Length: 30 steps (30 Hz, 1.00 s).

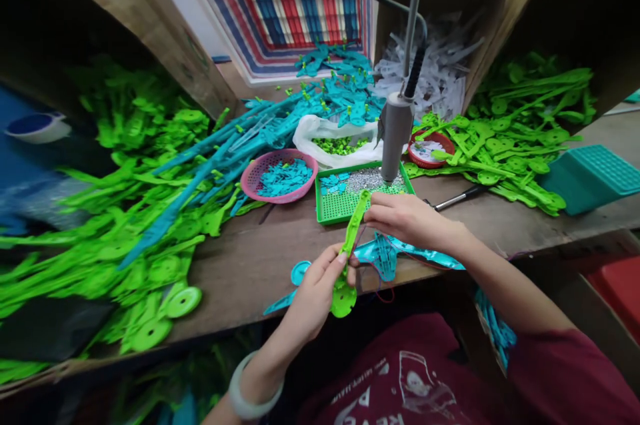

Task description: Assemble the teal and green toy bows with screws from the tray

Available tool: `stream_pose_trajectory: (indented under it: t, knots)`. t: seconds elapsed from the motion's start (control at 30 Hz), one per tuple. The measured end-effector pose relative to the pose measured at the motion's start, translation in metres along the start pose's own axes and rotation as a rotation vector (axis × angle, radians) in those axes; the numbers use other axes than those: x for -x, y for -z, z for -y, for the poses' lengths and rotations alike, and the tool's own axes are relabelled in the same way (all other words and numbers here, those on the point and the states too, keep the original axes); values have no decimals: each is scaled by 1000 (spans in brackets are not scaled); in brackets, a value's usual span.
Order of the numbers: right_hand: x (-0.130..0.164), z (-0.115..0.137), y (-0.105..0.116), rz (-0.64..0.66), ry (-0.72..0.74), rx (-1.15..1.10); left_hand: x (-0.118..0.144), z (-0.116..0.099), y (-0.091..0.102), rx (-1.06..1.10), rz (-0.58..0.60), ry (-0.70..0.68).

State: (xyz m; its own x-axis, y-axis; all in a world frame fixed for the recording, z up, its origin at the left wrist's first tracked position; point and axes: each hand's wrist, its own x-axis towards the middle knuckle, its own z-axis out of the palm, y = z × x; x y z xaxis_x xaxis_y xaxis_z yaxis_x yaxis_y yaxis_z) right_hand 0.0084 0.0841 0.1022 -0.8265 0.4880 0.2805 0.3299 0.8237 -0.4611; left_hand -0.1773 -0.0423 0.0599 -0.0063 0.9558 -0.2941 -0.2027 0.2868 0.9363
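My left hand (323,282) is closed around a long lime-green plastic part (354,222) with a round disc at its lower end, tilted up over the table's front edge. Beside the part's upper end, my right hand (400,215) has its fingers pinched together; what is between them is hidden. Thin dark red wires (383,288) hang below the hands. Under my right hand lies a turquoise plastic piece (385,257) with arms. A small turquoise disc (300,272) lies left of my left hand.
A grey electric screwdriver (397,132) hangs over a green tray (337,210) of screws and small turquoise pieces. A pink basket (247,178) and white bag (313,132) stand behind. Green parts (120,245) heap left, more (500,132) right, near a teal basket (595,175).
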Motion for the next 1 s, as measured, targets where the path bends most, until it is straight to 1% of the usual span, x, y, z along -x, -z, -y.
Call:
stream_pose_trajectory:
  t: [0.07, 0.13, 0.2, 0.27, 0.33, 0.4, 0.47, 0.53, 0.67, 0.8, 0.9, 1.0]
  knots:
    - [-6, 6, 5, 30, 53, 115, 5, -6, 0, -19, 70, 6]
    - [-8, 13, 6, 35, 84, 146, 7, -12, -2, -65, 119, -11]
    - [-6, 20, 3, -10, 71, 108, 5, -17, -3, -144, 151, -29]
    - [0, 24, -2, -88, 32, 34, 1, -20, -4, -201, 169, -34]
    - [5, 27, -10, -174, -13, -37, -3, -21, -5, -213, 159, -50]
    - [9, 30, -18, -268, -62, -105, -6, -19, -7, -207, 141, -94]
    - [11, 32, -25, -358, -110, -168, -6, -17, -11, -193, 123, -145]
    - [12, 34, -30, -421, -162, -231, -4, -15, -16, -180, 99, -182]
    - [14, 40, -34, -469, -291, -401, 3, -12, -23, -166, 33, -202]
    - [16, 44, -38, -524, -400, -570, 7, -6, -25, -186, 11, -196]
    - [17, 44, -42, -540, -418, -598, 10, 0, -27, -249, 12, -239]
    - [19, 42, -46, -525, -419, -625, 11, 5, -30, -285, 19, -258]
